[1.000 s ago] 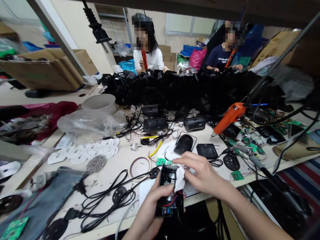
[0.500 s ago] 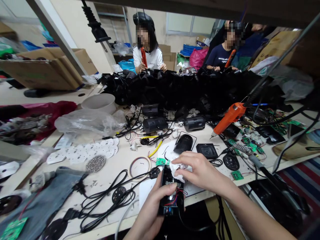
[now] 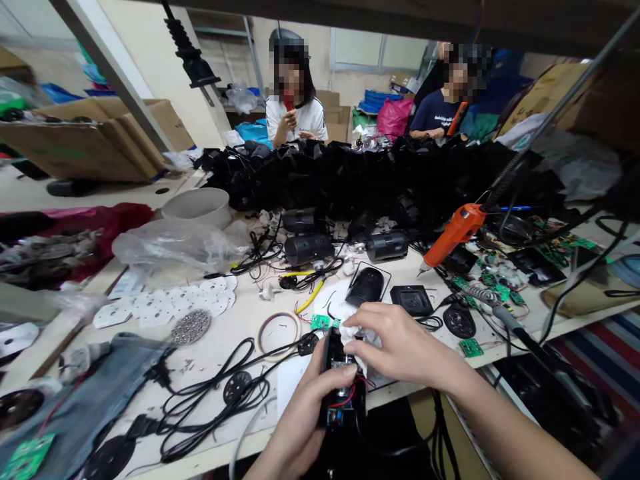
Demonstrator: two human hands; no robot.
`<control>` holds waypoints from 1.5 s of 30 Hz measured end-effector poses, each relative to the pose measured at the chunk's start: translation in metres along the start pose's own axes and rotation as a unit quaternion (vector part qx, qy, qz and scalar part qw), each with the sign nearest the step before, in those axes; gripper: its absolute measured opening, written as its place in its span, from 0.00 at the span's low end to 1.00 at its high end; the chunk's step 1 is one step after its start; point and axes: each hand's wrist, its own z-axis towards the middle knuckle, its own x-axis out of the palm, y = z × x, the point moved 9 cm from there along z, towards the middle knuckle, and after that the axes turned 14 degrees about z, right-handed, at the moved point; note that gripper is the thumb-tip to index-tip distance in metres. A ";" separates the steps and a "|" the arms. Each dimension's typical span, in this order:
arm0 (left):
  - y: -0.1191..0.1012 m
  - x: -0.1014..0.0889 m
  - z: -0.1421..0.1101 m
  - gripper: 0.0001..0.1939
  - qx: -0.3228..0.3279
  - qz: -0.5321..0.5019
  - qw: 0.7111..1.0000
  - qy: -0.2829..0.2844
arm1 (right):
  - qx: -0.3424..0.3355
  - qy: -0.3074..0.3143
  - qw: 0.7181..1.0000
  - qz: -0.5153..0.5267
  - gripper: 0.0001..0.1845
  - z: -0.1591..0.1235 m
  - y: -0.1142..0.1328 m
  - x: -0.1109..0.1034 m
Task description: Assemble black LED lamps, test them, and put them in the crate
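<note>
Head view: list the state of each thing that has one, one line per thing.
Left hand: closed around the black housing.
Right hand: pinching the white tissue.
Black housing: open, red wires exposed.
White tissue: crumpled, at the housing's upper end.
Orange screwdriver: hanging, tip slanting down.
Black plug: dangling from its cord.
Cardboard box: flaps open.
Plastic bag: crumpled.

We count: one open brown cardboard box point(image 3: 75, 152); one round whitish plastic tub point(image 3: 220, 211); one bright pink sack point(image 3: 394, 119).
</note>
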 end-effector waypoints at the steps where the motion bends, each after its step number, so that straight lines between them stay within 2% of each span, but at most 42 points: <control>1: 0.001 0.000 0.000 0.44 0.002 0.001 1.000 -0.001 | 0.008 0.007 1.000 -0.003 0.08 0.001 -0.001 0.001; 3: 0.001 0.001 0.000 0.43 0.007 0.005 1.000 0.000 | 0.011 0.022 1.000 -0.017 0.07 0.003 -0.002 0.004; 10: 0.004 0.001 0.002 0.46 -0.003 0.004 1.000 0.017 | -0.026 0.067 0.994 -0.087 0.15 0.001 0.000 0.017; 16: 0.000 -0.003 0.002 0.45 0.003 0.010 1.000 0.004 | -0.075 0.060 0.981 -0.167 0.08 0.000 0.003 0.021; 20: -0.001 0.001 0.001 0.44 -0.010 0.025 0.999 0.025 | -0.113 0.066 0.973 -0.191 0.08 -0.004 0.006 0.025; 23: -0.001 0.002 0.001 0.44 -0.009 0.024 0.999 0.023 | -0.110 0.061 0.972 -0.197 0.06 -0.002 0.002 0.025; 28: 0.000 0.005 0.002 0.43 -0.011 0.032 0.999 0.017 | -0.083 0.029 0.981 -0.172 0.08 0.008 -0.006 0.022; 31: 0.000 0.005 0.001 0.43 -0.017 0.035 0.999 0.005 | -0.051 0.057 0.985 -0.157 0.05 0.013 -0.011 0.026; 34: -0.004 0.003 0.001 0.44 -0.006 0.035 0.999 -0.013 | -0.045 0.085 0.985 -0.144 0.07 0.016 -0.012 0.030; 41: -0.003 0.001 0.006 0.45 -0.008 0.037 0.999 -0.001 | -0.036 0.104 0.986 -0.128 0.12 0.014 -0.010 0.029; 45: -0.004 0.002 0.004 0.41 -0.021 0.036 0.999 0.012 | -0.030 0.117 0.986 -0.117 0.15 0.010 -0.006 0.027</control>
